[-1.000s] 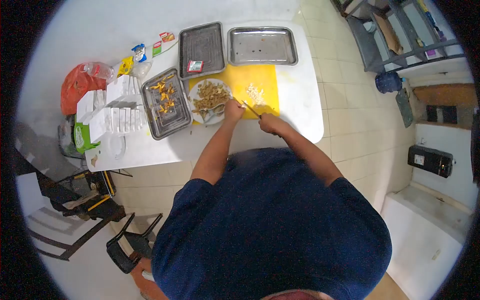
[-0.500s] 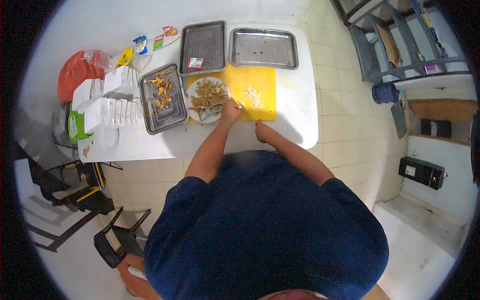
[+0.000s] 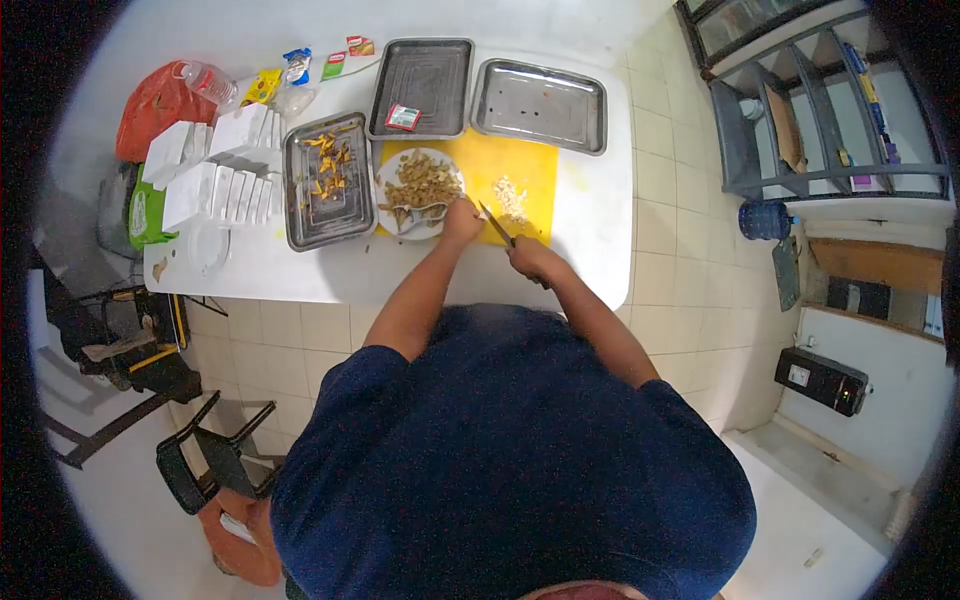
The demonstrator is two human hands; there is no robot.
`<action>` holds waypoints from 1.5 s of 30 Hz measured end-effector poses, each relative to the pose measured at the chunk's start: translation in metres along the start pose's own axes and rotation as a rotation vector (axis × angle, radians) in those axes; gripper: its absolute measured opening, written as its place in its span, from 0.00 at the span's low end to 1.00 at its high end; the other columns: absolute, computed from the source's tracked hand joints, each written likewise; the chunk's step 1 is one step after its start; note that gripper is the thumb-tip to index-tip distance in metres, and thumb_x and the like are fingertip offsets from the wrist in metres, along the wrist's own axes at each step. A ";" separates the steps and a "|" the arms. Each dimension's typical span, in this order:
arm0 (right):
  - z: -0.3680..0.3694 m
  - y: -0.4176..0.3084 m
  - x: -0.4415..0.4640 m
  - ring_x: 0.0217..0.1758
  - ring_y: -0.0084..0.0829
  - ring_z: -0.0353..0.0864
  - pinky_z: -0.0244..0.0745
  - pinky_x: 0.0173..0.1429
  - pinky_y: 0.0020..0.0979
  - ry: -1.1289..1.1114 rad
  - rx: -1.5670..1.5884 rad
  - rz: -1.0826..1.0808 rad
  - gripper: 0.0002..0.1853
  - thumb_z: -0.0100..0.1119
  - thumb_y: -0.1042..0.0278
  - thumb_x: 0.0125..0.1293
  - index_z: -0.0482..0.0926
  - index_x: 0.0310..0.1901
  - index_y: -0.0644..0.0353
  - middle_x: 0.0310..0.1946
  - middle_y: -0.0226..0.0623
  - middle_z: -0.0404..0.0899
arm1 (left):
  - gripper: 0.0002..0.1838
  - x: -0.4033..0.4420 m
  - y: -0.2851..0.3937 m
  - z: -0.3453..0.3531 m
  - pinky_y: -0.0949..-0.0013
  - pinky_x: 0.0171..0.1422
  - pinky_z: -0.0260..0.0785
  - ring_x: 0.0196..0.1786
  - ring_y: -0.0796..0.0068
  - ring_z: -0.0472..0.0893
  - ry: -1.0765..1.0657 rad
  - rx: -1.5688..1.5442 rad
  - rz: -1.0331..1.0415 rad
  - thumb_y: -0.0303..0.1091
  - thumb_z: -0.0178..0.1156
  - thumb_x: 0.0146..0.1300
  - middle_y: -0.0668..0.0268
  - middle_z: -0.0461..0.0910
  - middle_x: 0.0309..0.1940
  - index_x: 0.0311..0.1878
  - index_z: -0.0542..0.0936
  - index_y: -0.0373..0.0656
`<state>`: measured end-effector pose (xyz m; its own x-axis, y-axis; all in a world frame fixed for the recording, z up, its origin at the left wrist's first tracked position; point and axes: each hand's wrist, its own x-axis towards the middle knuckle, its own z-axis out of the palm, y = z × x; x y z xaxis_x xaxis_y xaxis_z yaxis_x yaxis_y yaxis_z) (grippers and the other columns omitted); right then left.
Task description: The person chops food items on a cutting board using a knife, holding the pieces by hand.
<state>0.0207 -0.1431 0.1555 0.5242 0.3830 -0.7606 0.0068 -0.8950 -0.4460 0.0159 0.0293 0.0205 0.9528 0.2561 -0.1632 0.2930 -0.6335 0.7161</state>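
Note:
My right hand is closed round the handle of a knife, whose blade points up and left across the yellow cutting board. Just left of the blade tip, my left hand has its fingers drawn together at the right rim of a white plate; what they hold, if anything, is hidden. Brown chopped pieces heap on the plate, along with a metal spoon or fork. Pale chopped bits lie on the board, right of the knife.
Left of the plate, a metal tray holds orange-brown strips. Two more trays, one dark with a red packet and one shinier, stand behind the board. White boxes, seasoning packets and a red bag crowd the table's left.
The knife's blade has come into clear view, angled up and left. My right hand has shifted slightly right; my left hand stays by the plate. The whole view has turned a little.

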 end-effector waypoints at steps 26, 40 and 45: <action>-0.008 -0.015 -0.012 0.26 0.45 0.81 0.75 0.25 0.43 -0.033 0.019 0.073 0.17 0.42 0.66 0.63 0.71 0.43 0.73 0.33 0.59 0.78 | 0.07 0.001 -0.001 0.000 0.60 0.38 0.73 0.30 0.56 0.80 -0.047 -0.012 -0.039 0.32 0.67 0.37 0.54 0.79 0.23 0.21 0.82 0.41; 0.007 -0.002 -0.010 0.28 0.50 0.80 0.76 0.30 0.44 0.050 0.099 0.080 0.18 0.42 0.66 0.62 0.68 0.47 0.73 0.35 0.59 0.77 | 0.11 -0.002 0.004 -0.005 0.60 0.36 0.70 0.29 0.57 0.79 -0.063 0.009 0.039 0.30 0.71 0.33 0.54 0.78 0.22 0.20 0.79 0.38; -0.001 0.006 0.011 0.26 0.47 0.81 0.75 0.29 0.43 0.030 0.003 0.045 0.15 0.42 0.71 0.56 0.76 0.36 0.73 0.31 0.56 0.79 | 0.12 -0.001 0.000 -0.002 0.60 0.37 0.71 0.29 0.55 0.79 0.008 -0.025 0.026 0.30 0.72 0.33 0.53 0.78 0.23 0.22 0.79 0.38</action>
<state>0.0269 -0.1444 0.1452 0.5489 0.3358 -0.7655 -0.0198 -0.9103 -0.4135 0.0146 0.0299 0.0220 0.9592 0.2459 -0.1393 0.2663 -0.6217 0.7366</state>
